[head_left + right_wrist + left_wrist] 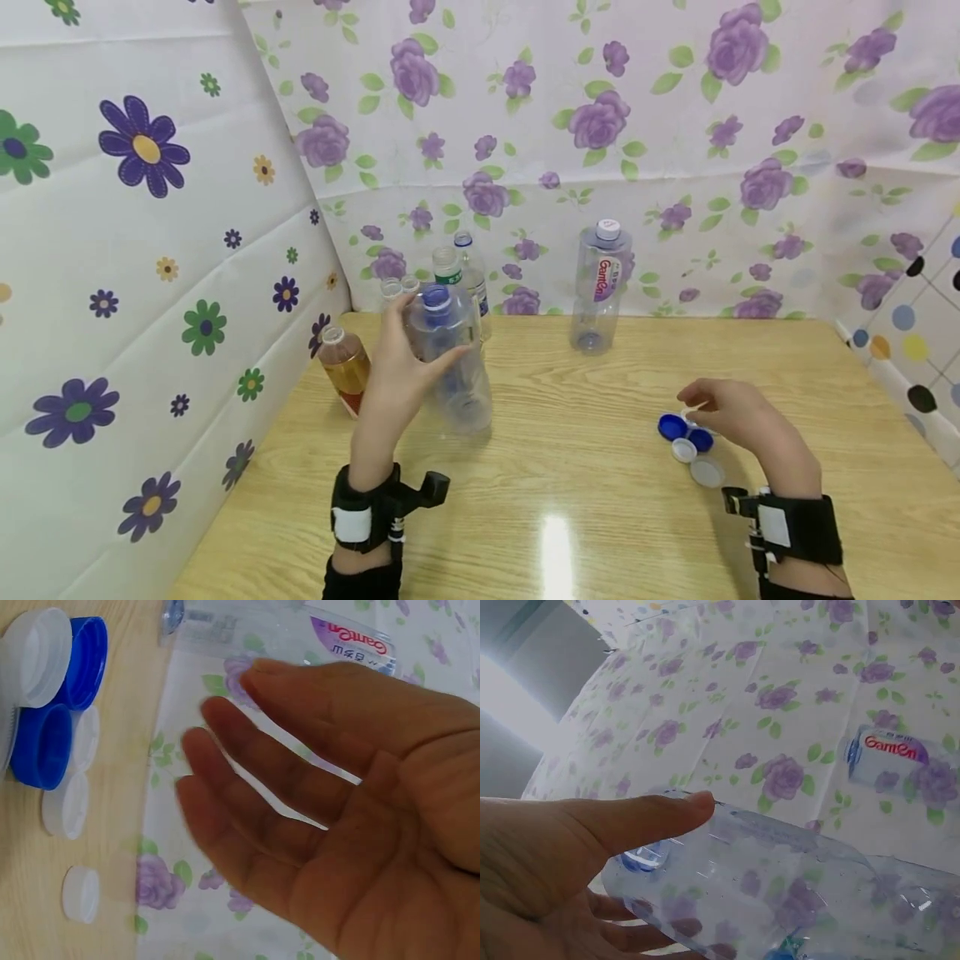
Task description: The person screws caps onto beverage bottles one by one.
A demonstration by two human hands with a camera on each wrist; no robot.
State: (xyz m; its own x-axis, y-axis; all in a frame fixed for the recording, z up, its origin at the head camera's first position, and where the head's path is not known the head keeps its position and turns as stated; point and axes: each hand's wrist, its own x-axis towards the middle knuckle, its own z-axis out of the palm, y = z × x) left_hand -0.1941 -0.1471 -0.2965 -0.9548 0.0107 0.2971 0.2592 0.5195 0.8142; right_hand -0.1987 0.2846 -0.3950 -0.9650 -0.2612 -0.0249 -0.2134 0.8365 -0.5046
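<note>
A large clear plastic bottle (467, 398) with a blue, uncapped neck stands at the left of the table. My left hand (396, 358) holds it round the shoulder, thumb on the near side and fingers behind. The left wrist view shows the thumb lying along the clear bottle (780, 870). Over a cluster of caps my right hand (738, 417) hovers with loosely bent fingers, nothing in them. Beneath it lie a blue cap (672, 427), a second blue cap (43, 746), a white cap (684, 451) and a translucent lid (707, 472).
A capped clear bottle labelled Ganten (597, 292) stands at the back. Behind my left hand are several uncapped bottles, one with a green label (447, 271). A bottle of amber liquid (347, 367) stands by the left flowered curtain (150, 275).
</note>
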